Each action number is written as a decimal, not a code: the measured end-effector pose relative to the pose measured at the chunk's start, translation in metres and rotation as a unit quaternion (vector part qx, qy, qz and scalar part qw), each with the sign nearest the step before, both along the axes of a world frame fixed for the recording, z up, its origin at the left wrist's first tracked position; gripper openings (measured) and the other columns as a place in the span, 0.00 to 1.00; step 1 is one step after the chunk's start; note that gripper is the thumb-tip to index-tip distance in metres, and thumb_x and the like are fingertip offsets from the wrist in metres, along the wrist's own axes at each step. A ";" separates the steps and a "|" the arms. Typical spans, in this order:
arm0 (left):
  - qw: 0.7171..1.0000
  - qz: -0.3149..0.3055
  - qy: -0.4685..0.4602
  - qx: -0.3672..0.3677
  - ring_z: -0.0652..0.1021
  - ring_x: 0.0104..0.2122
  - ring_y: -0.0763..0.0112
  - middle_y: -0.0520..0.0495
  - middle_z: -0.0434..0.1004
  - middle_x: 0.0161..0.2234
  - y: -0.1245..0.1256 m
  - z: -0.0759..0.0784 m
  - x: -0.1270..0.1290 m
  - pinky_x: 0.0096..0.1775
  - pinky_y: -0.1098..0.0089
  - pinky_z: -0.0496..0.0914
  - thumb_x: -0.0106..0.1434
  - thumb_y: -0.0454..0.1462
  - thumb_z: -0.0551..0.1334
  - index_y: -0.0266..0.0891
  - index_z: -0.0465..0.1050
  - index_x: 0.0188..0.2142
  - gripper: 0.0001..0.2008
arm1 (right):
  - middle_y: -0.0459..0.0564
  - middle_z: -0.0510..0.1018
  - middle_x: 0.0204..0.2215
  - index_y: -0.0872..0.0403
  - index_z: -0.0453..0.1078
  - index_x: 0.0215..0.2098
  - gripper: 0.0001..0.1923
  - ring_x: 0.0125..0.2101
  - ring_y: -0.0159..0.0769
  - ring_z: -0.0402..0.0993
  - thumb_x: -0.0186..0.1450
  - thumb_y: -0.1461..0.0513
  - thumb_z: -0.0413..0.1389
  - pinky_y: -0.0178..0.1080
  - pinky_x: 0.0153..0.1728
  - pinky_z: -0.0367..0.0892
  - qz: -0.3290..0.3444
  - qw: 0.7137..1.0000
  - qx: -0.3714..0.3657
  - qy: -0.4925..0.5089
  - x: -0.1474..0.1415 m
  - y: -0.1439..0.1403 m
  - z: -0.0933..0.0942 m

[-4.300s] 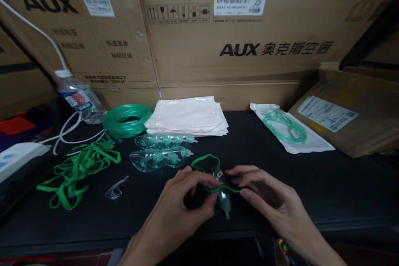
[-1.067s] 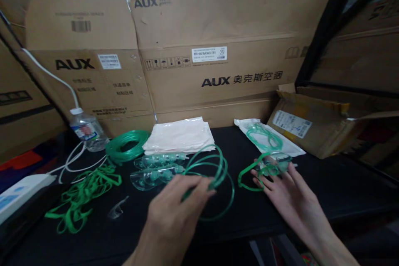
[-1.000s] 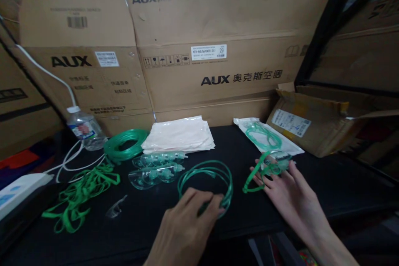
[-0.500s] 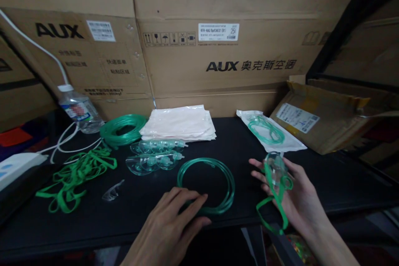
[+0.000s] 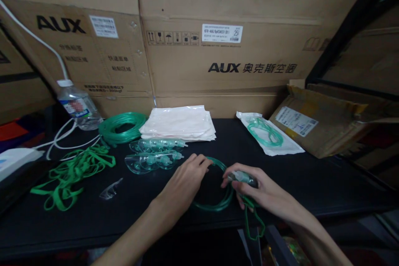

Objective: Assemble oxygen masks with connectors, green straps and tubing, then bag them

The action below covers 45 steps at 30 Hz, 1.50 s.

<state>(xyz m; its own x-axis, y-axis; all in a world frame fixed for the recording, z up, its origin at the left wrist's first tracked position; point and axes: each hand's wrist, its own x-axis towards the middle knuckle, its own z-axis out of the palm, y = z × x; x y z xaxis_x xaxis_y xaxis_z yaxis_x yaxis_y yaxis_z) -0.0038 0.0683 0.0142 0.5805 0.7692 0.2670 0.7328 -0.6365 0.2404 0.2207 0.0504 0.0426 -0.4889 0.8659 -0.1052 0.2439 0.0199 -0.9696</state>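
Observation:
A coil of clear green tubing [image 5: 213, 207] lies on the black table before me. My left hand [image 5: 188, 181] reaches over its left side, fingertips curled together on the tubing at the coil's far edge; the exact grip is partly hidden. At the coil's right side, my right hand [image 5: 264, 189] is wrapped round a small clear oxygen mask [image 5: 245, 177]. From that mask a green elastic strap [image 5: 260, 230] dangles below the hand. Several clear green-tinted masks [image 5: 152, 162] lie in two nested rows beyond my left hand.
White pouches [image 5: 177, 122] are stacked at the back, beside a thicker green tubing roll [image 5: 121, 129]. Green straps [image 5: 77, 170] and a clear plastic piece [image 5: 110, 190] lie left. A pouch with tubing [image 5: 268, 133], an open carton [image 5: 311, 120] and a bottle [image 5: 79, 106] stand or lie around.
My left hand has moved from the coil's near edge to its far edge. My right hand has brought the mask leftward to the coil and turned over, closing round it.

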 end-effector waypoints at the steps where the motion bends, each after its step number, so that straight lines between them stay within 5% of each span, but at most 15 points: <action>1: 1.000 0.000 -0.001 -0.001 0.76 0.47 0.61 0.45 0.74 0.47 0.001 -0.001 0.000 0.52 0.57 0.72 0.72 0.29 0.52 0.40 0.69 0.53 0.14 | 0.51 0.79 0.38 0.55 0.71 0.43 0.14 0.23 0.29 0.71 0.67 0.52 0.58 0.29 0.18 0.63 -0.002 1.000 -0.008 -0.003 -0.001 0.000 -0.002; 11: 1.000 -0.006 -0.010 -0.011 0.77 0.47 0.62 0.42 0.69 0.52 0.007 -0.007 -0.002 0.46 0.62 0.74 0.74 0.31 0.51 0.42 0.64 0.57 0.15 | 0.48 0.78 0.35 0.54 0.73 0.42 0.08 0.28 0.31 0.71 0.67 0.59 0.57 0.33 0.30 0.67 0.032 0.999 0.015 -0.029 0.006 -0.001 -0.006; 23: 0.999 -0.042 -0.032 -0.008 0.73 0.52 0.62 0.44 0.70 0.52 -0.007 -0.008 -0.009 0.51 0.62 0.70 0.71 0.26 0.50 0.42 0.64 0.55 0.17 | 0.48 0.74 0.33 0.56 0.70 0.41 0.08 0.29 0.32 0.68 0.65 0.61 0.55 0.34 0.29 0.64 0.023 0.999 0.007 -0.032 0.004 0.008 -0.015; 30: 1.000 0.020 0.003 0.021 0.71 0.45 0.58 0.45 0.73 0.46 -0.007 -0.015 -0.008 0.47 0.57 0.68 0.70 0.28 0.54 0.40 0.70 0.45 0.10 | 0.47 0.76 0.34 0.56 0.73 0.46 0.10 0.30 0.31 0.67 0.66 0.63 0.57 0.34 0.32 0.63 0.064 0.997 0.023 -0.036 0.002 0.008 -0.013; 39: 0.988 0.029 -0.117 -0.097 0.74 0.43 0.65 0.50 0.75 0.42 -0.025 -0.004 -0.004 0.45 0.65 0.68 0.72 0.28 0.54 0.40 0.69 0.46 0.09 | 0.51 0.78 0.39 0.57 0.73 0.47 0.13 0.34 0.35 0.73 0.66 0.60 0.59 0.36 0.36 0.68 0.176 0.984 -0.004 -0.042 -0.011 0.012 -0.003; 45: 0.972 0.030 -0.189 -0.138 0.76 0.45 0.66 0.50 0.77 0.43 -0.013 -0.007 -0.008 0.48 0.66 0.68 0.72 0.31 0.57 0.41 0.73 0.46 0.07 | 0.49 0.75 0.42 0.52 0.71 0.47 0.13 0.39 0.36 0.71 0.68 0.54 0.58 0.37 0.41 0.66 0.088 0.987 0.086 -0.107 0.004 0.017 0.006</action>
